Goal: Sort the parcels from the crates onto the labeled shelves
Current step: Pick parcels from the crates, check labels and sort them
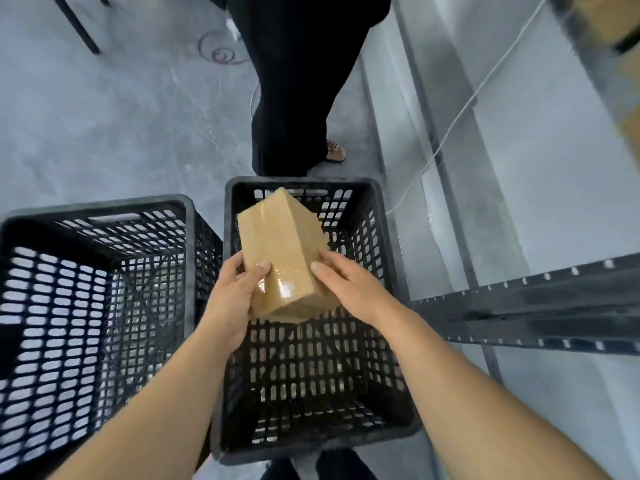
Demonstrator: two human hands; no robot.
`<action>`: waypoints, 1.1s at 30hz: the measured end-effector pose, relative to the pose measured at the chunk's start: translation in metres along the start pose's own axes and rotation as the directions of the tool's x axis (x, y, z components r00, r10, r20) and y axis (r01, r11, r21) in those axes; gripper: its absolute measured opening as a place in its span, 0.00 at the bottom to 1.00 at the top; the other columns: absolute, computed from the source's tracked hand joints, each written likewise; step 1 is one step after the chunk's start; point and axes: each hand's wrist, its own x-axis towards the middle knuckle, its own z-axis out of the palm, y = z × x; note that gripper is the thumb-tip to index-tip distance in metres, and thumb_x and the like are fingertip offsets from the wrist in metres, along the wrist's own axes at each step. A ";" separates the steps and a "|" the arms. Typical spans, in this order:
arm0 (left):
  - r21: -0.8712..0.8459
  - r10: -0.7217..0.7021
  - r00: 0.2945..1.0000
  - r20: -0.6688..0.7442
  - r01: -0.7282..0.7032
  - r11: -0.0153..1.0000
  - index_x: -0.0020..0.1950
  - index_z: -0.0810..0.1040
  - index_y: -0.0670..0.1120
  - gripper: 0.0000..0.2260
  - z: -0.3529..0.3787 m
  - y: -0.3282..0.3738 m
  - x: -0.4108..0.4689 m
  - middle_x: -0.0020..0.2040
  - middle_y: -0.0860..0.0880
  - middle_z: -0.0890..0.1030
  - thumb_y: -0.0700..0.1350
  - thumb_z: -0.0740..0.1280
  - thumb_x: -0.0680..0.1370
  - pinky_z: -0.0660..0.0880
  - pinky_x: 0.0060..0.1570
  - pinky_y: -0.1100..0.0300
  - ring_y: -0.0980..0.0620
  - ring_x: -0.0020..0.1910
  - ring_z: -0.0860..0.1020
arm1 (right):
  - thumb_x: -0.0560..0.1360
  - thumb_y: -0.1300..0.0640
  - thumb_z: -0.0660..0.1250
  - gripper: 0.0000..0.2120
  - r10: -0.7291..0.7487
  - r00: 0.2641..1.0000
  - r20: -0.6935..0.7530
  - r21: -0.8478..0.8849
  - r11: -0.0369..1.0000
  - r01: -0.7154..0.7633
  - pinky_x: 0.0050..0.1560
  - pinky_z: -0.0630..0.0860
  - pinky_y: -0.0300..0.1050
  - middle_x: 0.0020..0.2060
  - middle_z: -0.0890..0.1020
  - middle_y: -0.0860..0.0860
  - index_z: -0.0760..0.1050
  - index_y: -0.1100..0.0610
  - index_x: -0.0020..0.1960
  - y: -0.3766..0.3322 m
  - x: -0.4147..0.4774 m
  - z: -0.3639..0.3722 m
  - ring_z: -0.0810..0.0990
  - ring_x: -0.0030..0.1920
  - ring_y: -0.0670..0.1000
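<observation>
Gripping a tan, tape-wrapped cardboard parcel (280,244) from both sides, the left hand (235,289) lays its thumb over the near top face while the right hand (349,282) clamps curled fingers on the opposite edge. The parcel sits tilted between them, directly above the black plastic lattice crate (384,216) under both hands, whose slatted floor shows beneath the forearms. Left of the left hand stands a second black lattice crate (104,206), its rim just beside the first, its grid floor visible inside. Right of the right hand, a dark grey perforated metal shelf beam (540,306) juts across. Beyond the hands, past the crate's far rim, a person's black trouser leg (294,98) and tan shoe (336,152) stand on grey concrete floor (104,116). A white cable (464,105) trails further right.
</observation>
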 end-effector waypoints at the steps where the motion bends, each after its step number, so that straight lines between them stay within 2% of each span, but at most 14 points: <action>1: -0.019 0.036 0.999 -0.003 -0.036 0.999 0.68 0.67 0.54 0.20 0.001 0.006 -0.009 0.57 0.52 0.79 0.49 0.66 0.78 0.76 0.55 0.44 0.49 0.56 0.78 | 0.79 0.36 0.54 0.28 -0.028 1.000 0.013 0.010 1.000 0.028 0.67 0.70 0.54 0.69 0.73 0.47 0.62 0.45 0.75 -0.009 -0.008 -0.002 0.72 0.66 0.48; 5: -0.006 0.148 0.989 0.002 -0.148 0.989 0.70 0.66 0.57 0.16 0.004 0.029 -0.041 0.60 0.53 0.77 0.48 0.58 0.82 0.76 0.54 0.45 0.51 0.57 0.76 | 0.78 0.38 0.59 0.29 -0.039 0.999 -0.009 -0.003 0.999 0.039 0.64 0.70 0.48 0.68 0.73 0.44 0.60 0.45 0.76 -0.040 -0.035 -0.012 0.73 0.65 0.48; 7: 0.010 0.199 0.980 0.002 -0.199 0.980 0.68 0.70 0.58 0.14 0.003 0.040 -0.054 0.60 0.53 0.77 0.48 0.56 0.83 0.76 0.55 0.47 0.52 0.58 0.77 | 0.79 0.44 0.61 0.26 -0.065 0.997 -0.043 -0.049 0.997 0.063 0.65 0.70 0.48 0.68 0.73 0.45 0.62 0.47 0.75 -0.050 -0.046 -0.016 0.72 0.66 0.49; 10: 0.045 0.283 0.958 0.032 -0.285 0.958 0.64 0.74 0.56 0.12 0.001 0.058 -0.068 0.59 0.52 0.80 0.46 0.58 0.83 0.76 0.55 0.51 0.53 0.56 0.78 | 0.80 0.51 0.62 0.23 -0.089 0.991 -0.095 -0.006 0.996 0.089 0.65 0.71 0.50 0.67 0.74 0.45 0.63 0.47 0.74 -0.061 -0.062 -0.020 0.73 0.65 0.49; 12: 0.124 0.317 0.946 0.068 -0.324 0.938 0.69 0.69 0.55 0.16 -0.002 0.070 -0.075 0.62 0.52 0.77 0.47 0.61 0.81 0.72 0.59 0.52 0.53 0.59 0.76 | 0.80 0.54 0.61 0.24 -0.097 0.988 -0.119 0.088 0.990 0.108 0.65 0.73 0.52 0.65 0.76 0.46 0.61 0.47 0.75 -0.065 -0.069 -0.023 0.75 0.63 0.49; 14: 0.115 0.265 0.959 0.103 -0.276 0.954 0.75 0.60 0.53 0.27 -0.004 0.081 -0.083 0.63 0.52 0.74 0.51 0.66 0.78 0.70 0.54 0.56 0.53 0.57 0.74 | 0.81 0.58 0.60 0.25 -0.088 0.986 -0.139 0.231 0.966 0.119 0.62 0.75 0.50 0.62 0.77 0.48 0.60 0.48 0.76 -0.068 -0.077 -0.027 0.78 0.59 0.47; 15: 0.090 0.224 0.965 0.134 -0.237 0.967 0.74 0.59 0.53 0.31 -0.006 0.084 -0.087 0.62 0.53 0.74 0.54 0.69 0.75 0.71 0.50 0.56 0.53 0.55 0.75 | 0.81 0.59 0.60 0.25 -0.080 0.987 -0.143 0.271 0.956 0.116 0.62 0.75 0.49 0.60 0.78 0.48 0.59 0.48 0.76 -0.070 -0.082 -0.028 0.78 0.58 0.47; 17: 0.072 0.158 0.969 0.193 -0.174 0.982 0.71 0.62 0.54 0.36 -0.008 0.088 -0.093 0.61 0.53 0.75 0.58 0.73 0.67 0.74 0.49 0.52 0.50 0.55 0.76 | 0.82 0.59 0.59 0.26 -0.080 0.986 -0.150 0.275 0.954 0.119 0.64 0.74 0.52 0.61 0.78 0.50 0.58 0.47 0.77 -0.073 -0.088 -0.029 0.78 0.58 0.47; 19: 0.093 0.166 0.968 0.187 -0.185 0.978 0.68 0.64 0.55 0.37 -0.010 0.090 -0.096 0.60 0.53 0.77 0.59 0.75 0.63 0.75 0.53 0.48 0.49 0.57 0.76 | 0.82 0.58 0.60 0.27 -0.081 0.982 -0.168 0.232 0.965 0.119 0.67 0.71 0.53 0.65 0.76 0.52 0.57 0.46 0.77 -0.075 -0.093 -0.028 0.76 0.61 0.49; 22: 0.144 0.240 0.958 0.155 -0.262 0.954 0.69 0.65 0.57 0.35 -0.011 0.092 -0.100 0.61 0.55 0.77 0.57 0.76 0.66 0.75 0.55 0.48 0.50 0.57 0.77 | 0.79 0.48 0.63 0.27 -0.090 0.976 -0.196 0.212 0.968 0.132 0.67 0.71 0.55 0.62 0.77 0.48 0.59 0.42 0.76 -0.077 -0.104 -0.027 0.76 0.61 0.49; 25: 0.197 0.325 0.928 0.182 -0.358 0.913 0.72 0.62 0.57 0.33 -0.007 0.095 -0.111 0.63 0.56 0.75 0.53 0.73 0.72 0.73 0.47 0.55 0.53 0.56 0.76 | 0.75 0.45 0.68 0.23 -0.109 0.983 -0.151 0.230 0.963 0.142 0.64 0.72 0.49 0.56 0.78 0.41 0.61 0.37 0.66 -0.079 -0.117 -0.025 0.78 0.58 0.46; 27: 0.243 0.373 0.905 0.206 -0.416 0.876 0.74 0.60 0.58 0.33 -0.004 0.096 -0.116 0.65 0.56 0.74 0.52 0.72 0.74 0.71 0.46 0.57 0.53 0.58 0.75 | 0.73 0.46 0.71 0.27 -0.106 0.984 -0.144 0.230 0.964 0.137 0.64 0.73 0.48 0.55 0.76 0.38 0.60 0.37 0.65 -0.077 -0.122 -0.022 0.76 0.59 0.45; 31: 0.268 0.425 0.864 0.269 -0.491 0.829 0.75 0.59 0.60 0.33 0.002 0.096 -0.124 0.65 0.56 0.74 0.47 0.71 0.75 0.71 0.57 0.53 0.53 0.61 0.74 | 0.61 0.43 0.75 0.48 -0.080 0.976 -0.201 0.296 0.945 0.138 0.62 0.77 0.54 0.63 0.76 0.47 0.58 0.46 0.76 -0.064 -0.129 -0.020 0.77 0.61 0.49; 33: 0.279 0.413 0.855 0.313 -0.499 0.821 0.74 0.60 0.62 0.33 0.004 0.093 -0.127 0.63 0.55 0.75 0.48 0.72 0.74 0.73 0.59 0.50 0.53 0.59 0.75 | 0.59 0.44 0.75 0.49 -0.076 0.967 -0.241 0.343 0.926 0.158 0.59 0.78 0.54 0.61 0.78 0.50 0.59 0.45 0.76 -0.056 -0.137 -0.022 0.79 0.60 0.50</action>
